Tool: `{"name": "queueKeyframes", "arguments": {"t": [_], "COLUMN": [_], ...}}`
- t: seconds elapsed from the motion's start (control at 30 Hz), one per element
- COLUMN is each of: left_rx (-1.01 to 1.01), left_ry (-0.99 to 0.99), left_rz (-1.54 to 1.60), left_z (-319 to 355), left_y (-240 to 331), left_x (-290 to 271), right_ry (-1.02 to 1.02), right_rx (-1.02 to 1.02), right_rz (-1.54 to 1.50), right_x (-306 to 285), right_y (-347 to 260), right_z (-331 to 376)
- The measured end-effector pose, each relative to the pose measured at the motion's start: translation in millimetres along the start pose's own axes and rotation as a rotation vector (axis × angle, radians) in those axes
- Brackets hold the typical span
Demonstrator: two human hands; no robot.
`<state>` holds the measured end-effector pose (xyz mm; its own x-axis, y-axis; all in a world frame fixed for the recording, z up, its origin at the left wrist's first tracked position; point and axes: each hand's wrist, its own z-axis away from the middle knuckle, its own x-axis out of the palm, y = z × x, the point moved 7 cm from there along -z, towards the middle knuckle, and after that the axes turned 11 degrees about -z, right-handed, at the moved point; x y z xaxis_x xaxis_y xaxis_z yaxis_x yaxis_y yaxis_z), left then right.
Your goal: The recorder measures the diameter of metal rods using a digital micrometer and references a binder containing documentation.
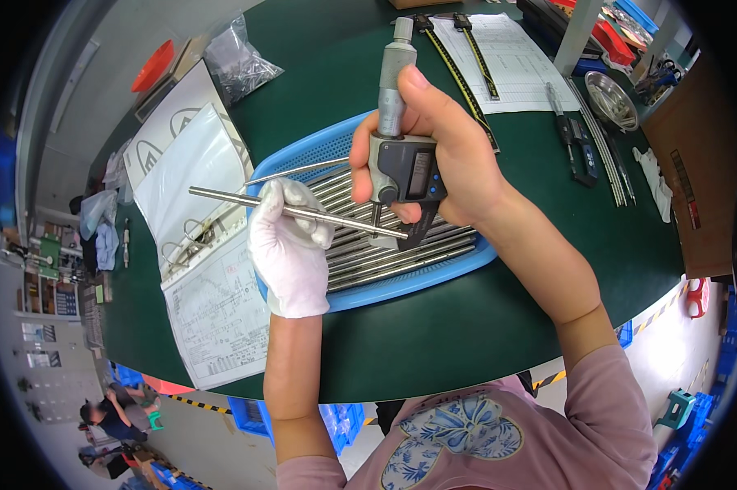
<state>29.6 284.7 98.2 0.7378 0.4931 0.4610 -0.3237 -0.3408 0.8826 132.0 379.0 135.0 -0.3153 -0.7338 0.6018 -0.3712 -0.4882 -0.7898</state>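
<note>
My left hand (289, 245), in a white glove, is closed around a thin metal rod (221, 195) held above a blue basket (385, 295). My bare right hand (458, 151) grips a digital micrometer (398, 100), its thimble pointing away from me and its small display facing up. The rod's right end lies at the micrometer's frame, by the measuring gap; whether the jaws touch it I cannot tell. Below both hands, many similar metal rods (360, 273) lie side by side in the basket.
An open ring binder (209, 318) with drawings lies left. Behind are a bag of metal parts (239, 61), papers (515, 61) and calipers (476, 57). At right lie another micrometer (577, 147), loose rods (605, 151), a metal bowl (611, 101), a white glove (653, 181) and a cardboard box (699, 163).
</note>
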Motion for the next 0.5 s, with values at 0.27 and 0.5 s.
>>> {"name": "queueKeyframes", "arguments": {"t": [0.27,0.5], "left_rx": [-0.045,0.021], "left_ry": [0.045,0.247], "left_rz": [-0.007,-0.005], "left_z": [0.6,1.1], "left_y": [-2.0,3.1], "left_x": [-1.2,-8.4], "right_ry": [-0.024,0.166], "right_rx": [-0.005,-0.237], "right_rz": [0.062,0.178], "right_x": [0.1,-30.0], "right_y": [-0.9,-35.9], "right_z": [0.1,-1.2]}}
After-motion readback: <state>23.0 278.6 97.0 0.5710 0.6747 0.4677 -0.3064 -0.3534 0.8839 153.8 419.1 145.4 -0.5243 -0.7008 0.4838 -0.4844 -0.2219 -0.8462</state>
